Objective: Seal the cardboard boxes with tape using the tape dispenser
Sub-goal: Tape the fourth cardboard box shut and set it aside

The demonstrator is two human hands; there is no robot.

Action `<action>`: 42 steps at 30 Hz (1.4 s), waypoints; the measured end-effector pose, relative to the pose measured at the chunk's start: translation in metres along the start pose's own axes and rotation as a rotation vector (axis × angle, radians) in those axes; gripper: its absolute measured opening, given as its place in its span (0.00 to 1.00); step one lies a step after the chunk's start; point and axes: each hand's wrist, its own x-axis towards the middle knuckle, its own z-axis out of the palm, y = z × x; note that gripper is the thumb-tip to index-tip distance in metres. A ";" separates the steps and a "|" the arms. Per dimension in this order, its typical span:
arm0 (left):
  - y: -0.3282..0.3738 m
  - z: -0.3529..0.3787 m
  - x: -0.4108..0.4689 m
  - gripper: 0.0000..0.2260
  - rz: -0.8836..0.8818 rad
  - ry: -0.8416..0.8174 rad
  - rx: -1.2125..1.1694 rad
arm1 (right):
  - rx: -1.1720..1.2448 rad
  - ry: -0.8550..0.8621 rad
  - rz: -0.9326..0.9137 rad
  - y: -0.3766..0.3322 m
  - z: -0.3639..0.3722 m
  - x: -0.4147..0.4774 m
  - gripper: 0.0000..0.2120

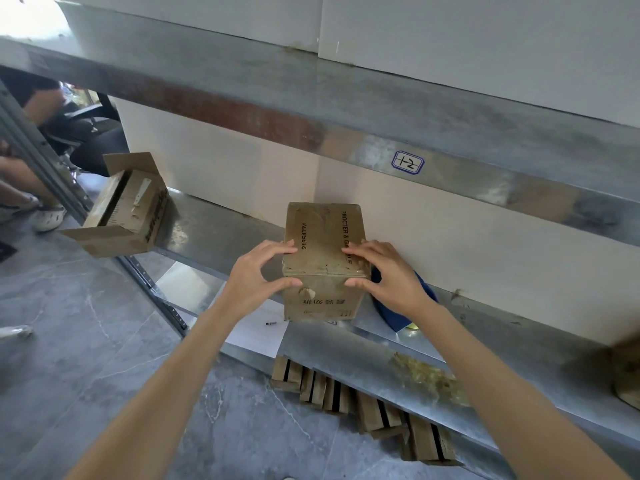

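A small closed cardboard box [323, 237] with black print stands on the metal shelf [221, 233]. My left hand [256, 278] grips its near left corner, fingers on the top and thumb on the front face. My right hand [388, 275] grips the near right corner the same way. A blue tape dispenser [398, 315] lies on the shelf just right of the box, mostly hidden behind my right hand. A second cardboard box [128, 206] with open flaps lies on its side at the shelf's left end.
A sheet of white paper [256, 332] lies under the box's front left. Several flat cardboard pieces [363, 400] lie on the grey floor below the shelf. An upper shelf beam with a label [408, 162] hangs above. A person's legs [31, 188] are at far left.
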 end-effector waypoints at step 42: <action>0.011 0.024 -0.022 0.32 -0.200 0.206 -0.049 | -0.084 0.019 0.049 -0.003 0.000 0.005 0.36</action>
